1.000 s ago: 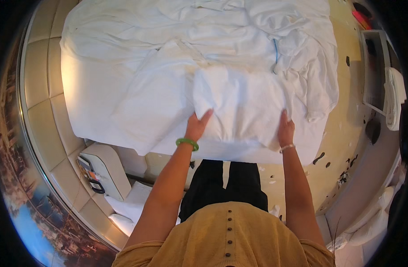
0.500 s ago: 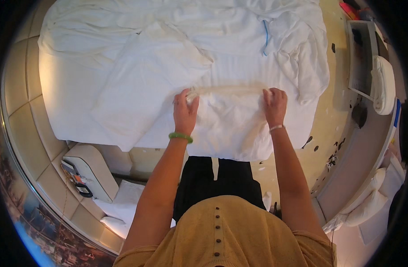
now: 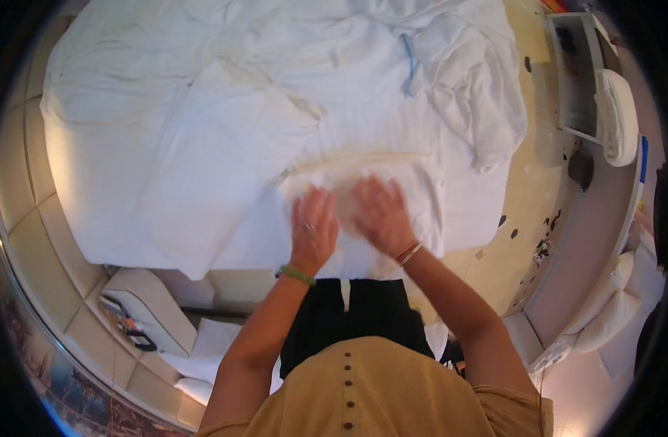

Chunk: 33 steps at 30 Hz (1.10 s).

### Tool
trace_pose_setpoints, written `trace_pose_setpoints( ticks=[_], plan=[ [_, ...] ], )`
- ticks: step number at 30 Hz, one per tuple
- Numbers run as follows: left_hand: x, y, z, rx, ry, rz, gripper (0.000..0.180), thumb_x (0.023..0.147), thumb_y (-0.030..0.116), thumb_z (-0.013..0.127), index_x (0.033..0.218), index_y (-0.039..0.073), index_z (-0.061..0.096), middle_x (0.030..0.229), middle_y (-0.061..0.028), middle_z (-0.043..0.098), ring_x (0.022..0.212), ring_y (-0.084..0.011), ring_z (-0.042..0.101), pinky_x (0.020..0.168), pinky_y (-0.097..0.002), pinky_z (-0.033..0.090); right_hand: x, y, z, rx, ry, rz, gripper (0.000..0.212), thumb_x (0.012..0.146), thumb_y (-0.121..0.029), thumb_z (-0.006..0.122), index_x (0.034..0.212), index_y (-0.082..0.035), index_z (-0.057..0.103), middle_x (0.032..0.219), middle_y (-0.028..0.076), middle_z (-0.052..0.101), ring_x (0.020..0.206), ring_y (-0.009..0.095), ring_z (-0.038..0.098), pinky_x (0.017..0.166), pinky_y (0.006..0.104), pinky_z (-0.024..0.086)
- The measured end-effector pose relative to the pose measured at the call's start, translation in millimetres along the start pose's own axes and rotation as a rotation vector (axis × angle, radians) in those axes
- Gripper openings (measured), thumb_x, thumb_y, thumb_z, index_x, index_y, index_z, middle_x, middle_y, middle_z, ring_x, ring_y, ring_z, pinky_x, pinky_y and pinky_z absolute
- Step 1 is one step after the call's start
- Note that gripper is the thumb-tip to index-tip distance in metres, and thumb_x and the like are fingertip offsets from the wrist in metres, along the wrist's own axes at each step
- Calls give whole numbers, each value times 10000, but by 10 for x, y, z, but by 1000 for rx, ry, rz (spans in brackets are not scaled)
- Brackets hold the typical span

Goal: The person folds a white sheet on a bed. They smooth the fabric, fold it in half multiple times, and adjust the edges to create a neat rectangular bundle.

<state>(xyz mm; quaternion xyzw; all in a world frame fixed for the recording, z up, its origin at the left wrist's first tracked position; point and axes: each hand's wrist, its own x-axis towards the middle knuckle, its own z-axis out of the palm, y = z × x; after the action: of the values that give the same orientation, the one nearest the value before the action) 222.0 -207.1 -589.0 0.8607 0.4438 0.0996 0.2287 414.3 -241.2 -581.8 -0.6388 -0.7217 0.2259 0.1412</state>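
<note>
The white cloth [image 3: 427,200] lies at the bed's [image 3: 471,222] six o'clock edge, lightly creased, with a nearly straight twelve o'clock edge. Over it, palms down, the left hand [image 3: 315,226] points to twelve, the right hand [image 3: 383,217] to eleven. Each grip is spread, fingers parted; blur hides whether they touch.

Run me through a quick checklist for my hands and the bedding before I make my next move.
1. Left hand open, not gripping: ok.
2. Right hand open, not gripping: ok.
3. Folded white cloth beneath both hands: ok.
4. Fingers pressing on the cloth: cannot tell, they are blurred.
5. Bedding at the upper right smooth: not ok, it is rumpled.
6. Blue strip clear of both hands: ok.
</note>
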Motion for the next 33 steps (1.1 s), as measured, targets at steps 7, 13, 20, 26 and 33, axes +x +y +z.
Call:
trace_pose_setpoints(
  ticks=[7, 13, 20, 26, 33],
  plan=[
    [-153, 27, 116, -116, -276, -71, 445, 846, 192, 600, 1260, 57, 509, 1396, -134, 375, 1296, -278, 349, 1057, -487, 274, 144, 552, -14, 240, 152, 267, 545, 766, -131, 696, 1249, -19, 469, 1299, 153, 443, 1106, 264, 508, 914, 400, 437],
    [645, 838, -728, -1178, -415, -460, 227, 921, 150, 513, 1066, -6, 592, 1062, -137, 596, 1071, -229, 547, 949, -381, 396, 1301, 1778, -46, -151, 928, 658, 695, 731, -258, 776, 1217, 81, 412, 1116, 212, 513, 753, 238, 620, 654, 301, 505],
    [1180, 2348, -2113, -2686, -408, 336, 536, 990, 385, 271, 1090, -48, 570, 1048, -184, 562, 989, -279, 542, 908, -392, 401, 1671, 1676, -695, 1225, 659, 854, 142, 729, -103, 671, 785, -50, 553, 607, 20, 504, 487, 114, 461, 449, 267, 392],
    [1035, 2998, -2395, -2770, -426, 606, 573, 1015, 354, 171, 1039, -53, 574, 1030, -189, 556, 983, -305, 527, 901, -417, 391, 180, 800, -99, 975, 12, 700, 372, 767, -173, 698, 1086, -24, 580, 717, 41, 612, 563, 111, 561, 479, 263, 461],
    [924, 3131, -2475, -2633, -664, 682, 509, 1015, 338, 237, 1009, -63, 550, 1028, -192, 541, 964, -311, 514, 868, -430, 384, -104, 358, -300, 959, -372, 678, 288, 795, -233, 685, 947, -1, 611, 728, 65, 624, 541, 138, 576, 507, 272, 478]
  ],
)
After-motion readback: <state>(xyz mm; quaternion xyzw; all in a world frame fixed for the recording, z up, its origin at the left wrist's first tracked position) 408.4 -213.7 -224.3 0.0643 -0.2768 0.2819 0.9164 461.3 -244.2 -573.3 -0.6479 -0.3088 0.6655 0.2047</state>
